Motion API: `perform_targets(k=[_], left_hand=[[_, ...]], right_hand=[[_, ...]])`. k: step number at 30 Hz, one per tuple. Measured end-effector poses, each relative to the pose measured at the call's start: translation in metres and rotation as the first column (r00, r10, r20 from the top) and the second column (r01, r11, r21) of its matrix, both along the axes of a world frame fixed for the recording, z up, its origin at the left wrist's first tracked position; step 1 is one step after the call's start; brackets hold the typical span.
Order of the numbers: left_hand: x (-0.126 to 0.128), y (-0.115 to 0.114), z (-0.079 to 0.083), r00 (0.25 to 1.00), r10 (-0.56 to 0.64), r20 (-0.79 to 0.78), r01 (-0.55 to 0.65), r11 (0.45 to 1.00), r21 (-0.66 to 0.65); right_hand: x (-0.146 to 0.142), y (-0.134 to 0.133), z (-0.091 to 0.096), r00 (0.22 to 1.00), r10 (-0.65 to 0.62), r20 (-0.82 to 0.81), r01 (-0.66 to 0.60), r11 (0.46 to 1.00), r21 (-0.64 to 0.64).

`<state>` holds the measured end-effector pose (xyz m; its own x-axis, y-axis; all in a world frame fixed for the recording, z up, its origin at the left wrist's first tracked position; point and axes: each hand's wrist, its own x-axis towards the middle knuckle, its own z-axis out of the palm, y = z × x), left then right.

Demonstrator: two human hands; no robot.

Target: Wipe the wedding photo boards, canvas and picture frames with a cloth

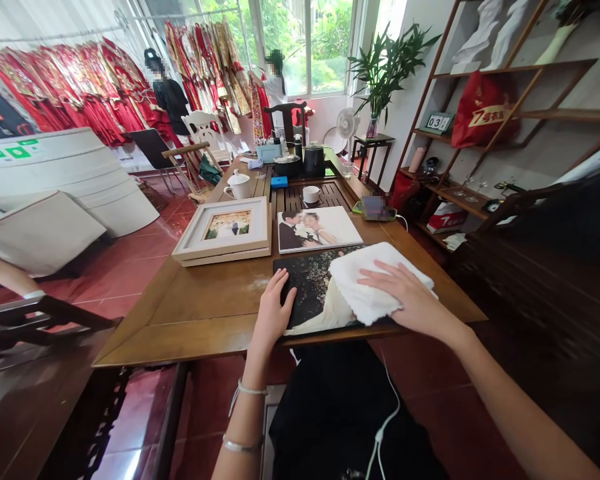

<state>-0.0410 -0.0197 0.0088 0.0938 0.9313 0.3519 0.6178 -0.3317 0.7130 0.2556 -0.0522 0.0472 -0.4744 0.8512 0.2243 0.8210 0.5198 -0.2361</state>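
Observation:
A dark photo panel (307,283) with a pale gown in its picture lies flat at the table's near edge. My left hand (275,310) rests on its left side, fingers stretched forward and thumb apart. Over the panel's right part is a folded white cloth (357,277), which hides much of the picture. My right hand (405,290) presses on this cloth with fingers spread across it, gripping its near side. Just behind the panel lies a white photo panel of a couple (343,227). Light wooden picture frames (190,247) are stacked to its left.
A lidded white mug (239,185), a small white cup (311,194), a blue box (279,182) and a phone (365,208) sit farther back on the wooden table (180,320). Shelves stand at right. Two people are near red garments (80,93); another person's forearm (5,272) shows at left.

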Motion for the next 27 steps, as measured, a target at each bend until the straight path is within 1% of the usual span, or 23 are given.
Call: perform_targets(k=[4,6,8,11,14,17,20,24,27], left_hand=[[0.000,0.000,-0.001,1.000,-0.003,0.017,0.003,1.000,0.002],[0.000,0.000,-0.003,1.000,-0.001,0.025,0.001,1.000,0.009],[0.000,0.001,-0.004,1.000,0.011,0.018,-0.012,1.000,0.017],[0.001,0.002,-0.006,0.999,0.034,-0.021,-0.034,0.999,0.027],[0.002,0.003,-0.007,0.996,0.042,-0.078,-0.040,0.999,0.025],[0.002,0.004,-0.008,0.994,0.038,-0.099,-0.035,0.999,0.031],[0.000,0.005,-0.009,0.995,0.034,-0.088,-0.030,0.998,0.054],[-0.001,0.004,-0.008,0.996,0.013,-0.088,-0.009,0.999,0.051],[-0.002,0.003,-0.005,0.996,-0.004,-0.087,0.008,0.999,0.039]], right_hand=[[0.003,0.049,-0.004,0.996,-0.079,0.028,0.079,0.997,0.013],[0.002,0.067,-0.005,0.992,-0.124,0.035,0.123,0.992,0.014],[-0.001,0.076,-0.005,0.986,-0.166,0.033,0.165,0.986,0.015],[-0.004,0.076,-0.005,0.979,-0.202,0.031,0.202,0.979,0.028],[-0.004,0.062,-0.006,0.982,-0.182,0.044,0.180,0.983,0.044],[-0.003,0.038,-0.004,0.990,-0.121,0.075,0.119,0.992,0.043],[-0.002,0.005,0.000,0.993,-0.066,0.098,0.064,0.998,0.030],[0.000,-0.045,0.005,0.997,-0.006,0.083,0.006,1.000,-0.007],[0.005,-0.071,0.004,0.999,0.008,0.048,-0.007,1.000,-0.026]])
